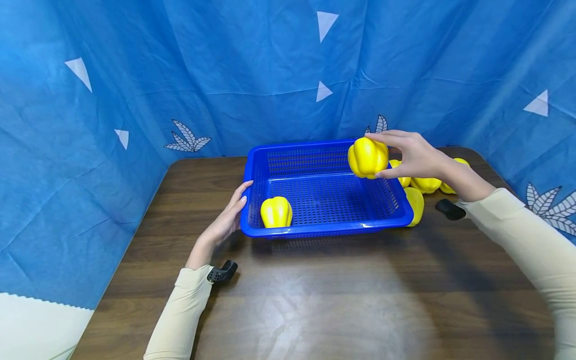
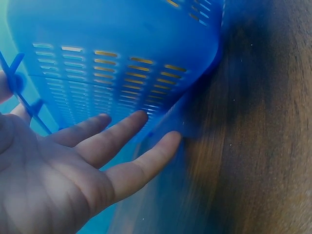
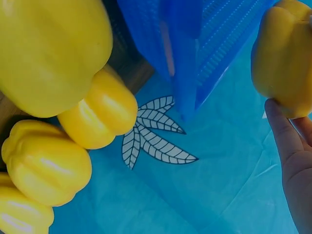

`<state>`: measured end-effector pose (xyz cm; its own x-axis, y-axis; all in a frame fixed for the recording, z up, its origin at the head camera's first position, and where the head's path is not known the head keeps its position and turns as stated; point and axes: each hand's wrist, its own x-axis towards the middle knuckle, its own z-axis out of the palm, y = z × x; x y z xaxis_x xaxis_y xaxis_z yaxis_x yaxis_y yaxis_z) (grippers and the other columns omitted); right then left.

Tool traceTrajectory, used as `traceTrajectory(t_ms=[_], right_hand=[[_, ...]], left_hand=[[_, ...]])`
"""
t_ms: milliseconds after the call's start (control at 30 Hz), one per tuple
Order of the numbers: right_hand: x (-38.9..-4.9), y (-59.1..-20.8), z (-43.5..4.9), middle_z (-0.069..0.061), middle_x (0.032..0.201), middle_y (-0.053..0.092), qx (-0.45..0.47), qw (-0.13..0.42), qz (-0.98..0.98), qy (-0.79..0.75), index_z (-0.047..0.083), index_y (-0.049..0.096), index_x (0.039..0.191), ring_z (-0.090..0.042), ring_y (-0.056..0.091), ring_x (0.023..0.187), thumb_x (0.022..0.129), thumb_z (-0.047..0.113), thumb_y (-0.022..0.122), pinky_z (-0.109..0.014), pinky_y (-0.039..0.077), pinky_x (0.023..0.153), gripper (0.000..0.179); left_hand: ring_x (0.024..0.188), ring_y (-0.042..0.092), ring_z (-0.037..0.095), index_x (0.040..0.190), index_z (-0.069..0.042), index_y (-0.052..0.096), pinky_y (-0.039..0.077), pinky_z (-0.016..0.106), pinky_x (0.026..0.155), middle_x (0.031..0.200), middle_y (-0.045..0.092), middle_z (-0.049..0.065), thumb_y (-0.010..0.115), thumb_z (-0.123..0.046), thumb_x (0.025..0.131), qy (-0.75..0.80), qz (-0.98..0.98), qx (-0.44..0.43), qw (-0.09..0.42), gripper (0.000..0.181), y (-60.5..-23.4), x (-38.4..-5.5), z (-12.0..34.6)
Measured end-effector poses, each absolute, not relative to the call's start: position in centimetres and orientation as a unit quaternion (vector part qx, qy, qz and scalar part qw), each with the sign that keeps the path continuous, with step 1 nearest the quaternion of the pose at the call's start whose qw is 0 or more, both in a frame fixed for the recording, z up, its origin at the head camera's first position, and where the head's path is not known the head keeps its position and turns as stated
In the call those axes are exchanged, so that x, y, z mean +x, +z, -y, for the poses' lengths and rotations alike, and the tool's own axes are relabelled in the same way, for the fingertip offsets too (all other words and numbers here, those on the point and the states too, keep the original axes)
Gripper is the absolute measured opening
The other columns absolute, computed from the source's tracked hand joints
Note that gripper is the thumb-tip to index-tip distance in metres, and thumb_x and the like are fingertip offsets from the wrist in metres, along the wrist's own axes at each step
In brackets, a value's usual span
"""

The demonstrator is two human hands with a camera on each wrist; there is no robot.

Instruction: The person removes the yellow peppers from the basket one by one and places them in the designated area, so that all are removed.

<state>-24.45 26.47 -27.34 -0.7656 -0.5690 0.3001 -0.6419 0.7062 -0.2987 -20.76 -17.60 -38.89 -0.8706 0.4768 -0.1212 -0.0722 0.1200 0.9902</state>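
Note:
A yellow bell pepper (image 1: 368, 158) is pinched between the thumb and fingers of my right hand (image 1: 407, 150), raised over the right end of a blue plastic basket (image 1: 315, 230). The right wrist view shows that held pepper (image 3: 282, 58) at its right edge, with the hand (image 3: 297, 170) below it. My left hand (image 1: 227, 215) holds the basket's left rim. In the left wrist view, three fingers of that hand (image 2: 53, 170) stretch along the slotted outer wall (image 2: 126, 29). Another yellow bell pepper (image 1: 276, 212) lies inside the basket, in the near left corner.
Several more yellow bell peppers (image 1: 425, 185) lie right of the basket, one (image 1: 415, 206) close against its right end. The wooden table (image 1: 315, 295) ends at a blue curtain (image 1: 270, 70) behind and at the sides. Each wrist wears a black band (image 1: 222, 271).

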Motion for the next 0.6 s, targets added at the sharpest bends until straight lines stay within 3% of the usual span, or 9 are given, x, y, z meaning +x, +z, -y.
traceTrajectory(t_ms=[600], right_hand=[[-23.2,-26.8,-29.0,-0.019,0.127,0.056,0.304,0.118,0.928,0.183,0.011,0.045,0.139,-0.03,0.059,0.106,0.065,0.016,0.085,-0.045,0.053,0.081,0.084]], left_hand=[[0.138,0.027,0.044,0.146,-0.043,0.008,0.041,0.06,0.1,0.158,0.002,0.003,0.025,-0.045,0.1,0.646,-0.721,0.143,0.206,0.049,-38.9,-20.7,17.5]])
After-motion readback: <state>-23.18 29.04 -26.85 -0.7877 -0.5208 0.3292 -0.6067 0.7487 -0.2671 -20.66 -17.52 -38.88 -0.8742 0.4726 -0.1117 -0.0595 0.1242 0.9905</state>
